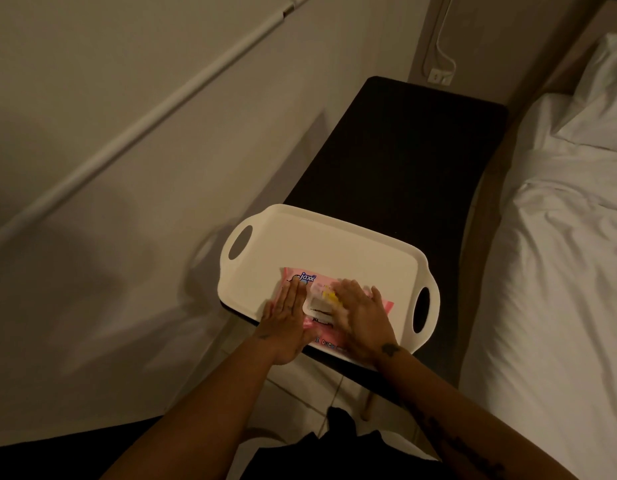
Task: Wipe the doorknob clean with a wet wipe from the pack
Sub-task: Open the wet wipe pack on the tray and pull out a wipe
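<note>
A pink wet wipe pack (303, 279) lies flat on a cream tray (321, 221) with two handle holes. The pack has a white lid flap (315, 305) in its middle. My left hand (285, 318) rests flat on the left part of the pack, fingers stretched out. My right hand (362, 318) lies over the right part, its blurred fingertips on the lid flap. Whether those fingers grip the flap is unclear. No wipe shows outside the pack. The doorknob is not in view.
The tray sits on the near end of a dark bench (404, 150) between a pale wall with a white pipe (144, 123) on the left and a bed with white sheets (559, 254) on the right. A socket with a cable (438, 76) is behind the bench.
</note>
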